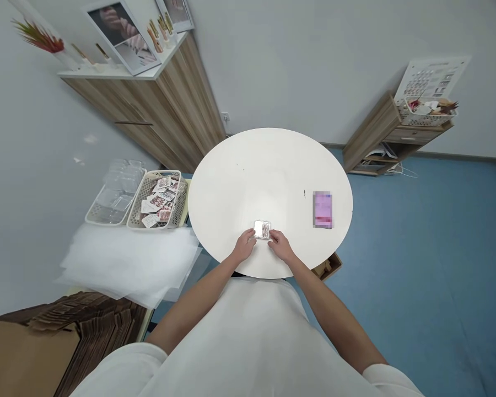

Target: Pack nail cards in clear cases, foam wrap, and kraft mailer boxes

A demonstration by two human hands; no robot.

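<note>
A small clear plastic box (262, 229) lies near the front of the round white table (256, 160). Inside it I see a white part on the left and small brownish-red pieces on the right, which look like press-on nails. My left hand (244, 246) grips the box's left edge between thumb and fingers. At the opposite edge, my right hand (280, 245) holds it with bent fingertips. Both forearms rest close to the table's front rim. Off to the right on the table lies a blurred purple-pink rectangular thing (323, 209), and a tiny dark object (305, 193) is beside it.
Left of the table stand a white basket of printed cards (159, 201) and another basket with clear plastic boxes (118, 198). White sheets (128, 262) and folded cardboard (86, 331) lie nearer me. A wooden cabinet (173, 105) and a small shelf (376, 132) stand behind.
</note>
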